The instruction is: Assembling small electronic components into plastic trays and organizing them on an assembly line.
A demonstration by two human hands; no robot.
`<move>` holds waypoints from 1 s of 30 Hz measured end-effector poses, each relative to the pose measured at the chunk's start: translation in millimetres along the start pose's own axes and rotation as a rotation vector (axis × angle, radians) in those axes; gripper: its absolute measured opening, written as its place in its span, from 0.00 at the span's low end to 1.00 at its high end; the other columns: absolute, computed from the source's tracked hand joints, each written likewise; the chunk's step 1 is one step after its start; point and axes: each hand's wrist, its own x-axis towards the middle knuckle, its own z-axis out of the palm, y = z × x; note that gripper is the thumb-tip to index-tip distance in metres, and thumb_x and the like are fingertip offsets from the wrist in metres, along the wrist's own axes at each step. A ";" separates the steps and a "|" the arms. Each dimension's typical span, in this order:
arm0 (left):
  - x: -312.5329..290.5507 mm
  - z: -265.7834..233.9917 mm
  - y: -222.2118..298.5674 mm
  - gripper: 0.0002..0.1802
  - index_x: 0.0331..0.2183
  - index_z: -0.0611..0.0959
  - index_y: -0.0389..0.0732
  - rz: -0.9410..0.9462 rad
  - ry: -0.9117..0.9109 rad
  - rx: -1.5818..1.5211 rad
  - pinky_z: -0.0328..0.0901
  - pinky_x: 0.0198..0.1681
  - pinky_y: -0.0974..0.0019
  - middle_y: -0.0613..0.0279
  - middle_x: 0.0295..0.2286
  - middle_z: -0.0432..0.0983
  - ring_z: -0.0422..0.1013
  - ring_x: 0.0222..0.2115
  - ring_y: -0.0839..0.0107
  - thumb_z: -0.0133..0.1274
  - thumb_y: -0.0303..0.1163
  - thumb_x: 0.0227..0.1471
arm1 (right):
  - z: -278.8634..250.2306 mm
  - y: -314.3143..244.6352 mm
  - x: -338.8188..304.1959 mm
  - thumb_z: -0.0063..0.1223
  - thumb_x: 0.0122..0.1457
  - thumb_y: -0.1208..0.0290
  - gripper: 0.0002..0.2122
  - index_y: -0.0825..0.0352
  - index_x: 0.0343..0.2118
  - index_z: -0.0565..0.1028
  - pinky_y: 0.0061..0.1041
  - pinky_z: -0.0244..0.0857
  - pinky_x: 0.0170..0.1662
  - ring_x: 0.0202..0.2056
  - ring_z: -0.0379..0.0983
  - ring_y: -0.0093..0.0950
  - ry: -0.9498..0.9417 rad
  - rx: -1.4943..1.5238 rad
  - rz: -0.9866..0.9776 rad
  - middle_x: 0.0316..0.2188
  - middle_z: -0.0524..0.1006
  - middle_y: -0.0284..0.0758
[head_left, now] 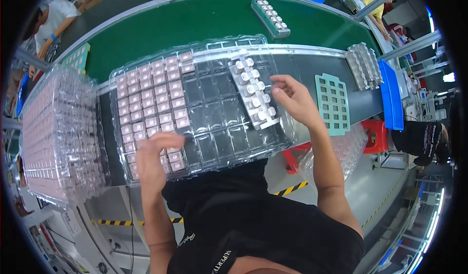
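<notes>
A clear plastic tray (214,110) with rows of square pockets lies in front of me. Small pink square pieces (148,98) fill its left part, while the pockets further right are bare. Over the near left pieces hovers my left hand (155,159), slightly blurred, its fingers stretched out and nothing visible in them. A metal holder (252,96) with white small parts in paired rows rests at a slant on the tray's right part. Just right of that holder is my right hand (292,98), open, thumb and fingers apart, holding nothing.
Left stands a tall stack of filled clear trays (61,132). Beyond runs a green conveyor belt (204,18) carrying another loaded holder (270,18). On the right are a green perforated plate (333,104), empty metal holders (364,65), a blue bin (391,96) and a red stool (375,136). Co-workers sit further off.
</notes>
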 end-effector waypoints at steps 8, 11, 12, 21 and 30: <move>-0.4 50.4 6.3 0.15 0.47 0.83 0.36 0.057 -0.280 0.135 0.70 0.36 0.67 0.55 0.36 0.80 0.78 0.33 0.68 0.56 0.30 0.58 | 27.5 -20.2 -46.3 0.62 0.60 0.66 0.22 0.70 0.53 0.70 0.28 0.71 0.42 0.38 0.76 0.27 0.032 -0.012 0.068 0.37 0.79 0.37; 2.9 74.5 7.3 0.14 0.44 0.84 0.38 0.063 -0.355 0.175 0.71 0.38 0.60 0.54 0.37 0.80 0.78 0.35 0.58 0.58 0.32 0.57 | 29.7 -14.6 -54.8 0.61 0.61 0.67 0.21 0.71 0.53 0.70 0.27 0.71 0.42 0.38 0.75 0.26 0.067 0.022 0.094 0.37 0.79 0.37; 5.7 80.0 3.6 0.14 0.44 0.84 0.38 0.104 -0.362 0.218 0.71 0.39 0.59 0.54 0.37 0.80 0.78 0.36 0.55 0.58 0.32 0.57 | 30.2 -10.8 -56.1 0.60 0.62 0.67 0.20 0.71 0.53 0.70 0.26 0.71 0.42 0.38 0.75 0.25 0.091 0.049 0.091 0.37 0.79 0.37; 46.9 129.5 -2.4 0.13 0.43 0.83 0.37 0.336 -0.207 0.436 0.71 0.39 0.53 0.52 0.35 0.79 0.76 0.35 0.51 0.58 0.29 0.54 | 25.3 8.4 -38.6 0.56 0.65 0.69 0.15 0.71 0.51 0.74 0.21 0.68 0.40 0.36 0.72 0.18 0.046 0.171 0.110 0.35 0.78 0.31; 67.6 159.4 -22.4 0.06 0.31 0.80 0.35 0.495 -0.185 0.590 0.73 0.38 0.55 0.53 0.30 0.76 0.77 0.35 0.54 0.58 0.24 0.48 | 23.2 6.0 -3.5 0.59 0.63 0.70 0.12 0.74 0.44 0.78 0.18 0.68 0.36 0.31 0.72 0.16 -0.055 0.118 0.089 0.30 0.80 0.31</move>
